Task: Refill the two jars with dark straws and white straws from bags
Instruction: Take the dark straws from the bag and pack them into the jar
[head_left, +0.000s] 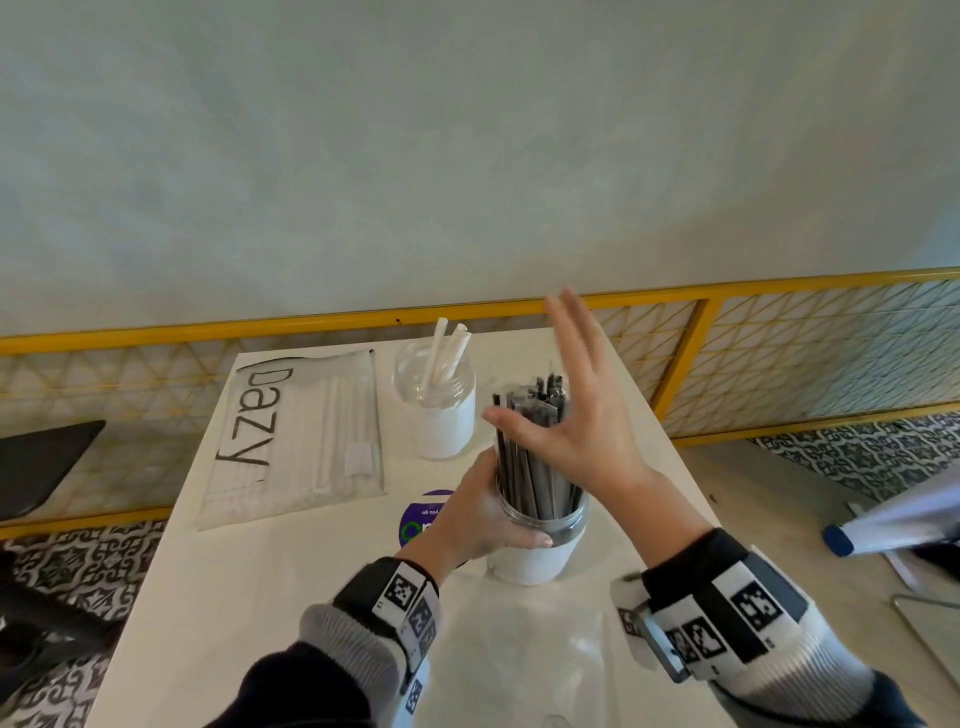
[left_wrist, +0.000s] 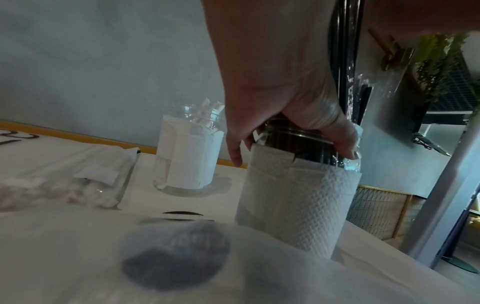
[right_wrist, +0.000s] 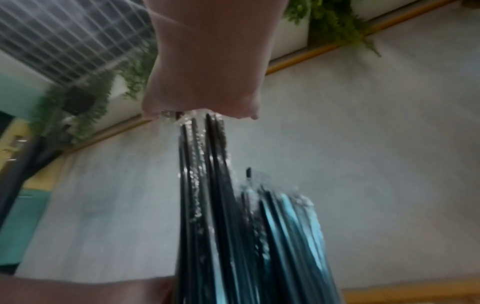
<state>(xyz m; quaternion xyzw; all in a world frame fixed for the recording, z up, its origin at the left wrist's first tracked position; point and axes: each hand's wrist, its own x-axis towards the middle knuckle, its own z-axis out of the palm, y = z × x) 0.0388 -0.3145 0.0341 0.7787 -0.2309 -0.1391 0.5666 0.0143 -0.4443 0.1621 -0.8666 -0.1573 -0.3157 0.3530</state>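
A person's left hand (head_left: 485, 512) wraps around the neck of a paper-wrapped jar (head_left: 535, 551) near the front of a white surface (head_left: 291, 582), steadying it, while the right hand (head_left: 576, 410), fingers spread and straight, presses its palm on the tops of the dark straws (head_left: 530, 452) standing packed in that jar. The dark-straw refill looks close to done: the bundle fills the mouth, and the flat palm seems to be tamping the uneven tops level. From the right wrist view the straws appear to carry clear individual wrappers, though blur makes that hard to confirm. Behind and to the left stands the second jar (head_left: 441, 410), also wrapped in white paper, holding only a few white straws (head_left: 444, 353); just beside it lies the bag of white straws (head_left: 298, 441), flat and printed with large dark letters. The next move likely calls for letting go of the dark jar, taking up that bag, finding its opening and feeding the white straws upright into the near-empty jar without tipping it. A round purple and green sticker (head_left: 421, 519) shows on the surface by the left wrist. Behind the surface runs a yellow-framed mesh railing (head_left: 779, 353) below a pale grey-green wall (head_left: 467, 156); patterned black-and-white floor tiles (head_left: 857, 457) lie on either side, and greenery hangs high in the wrist views.
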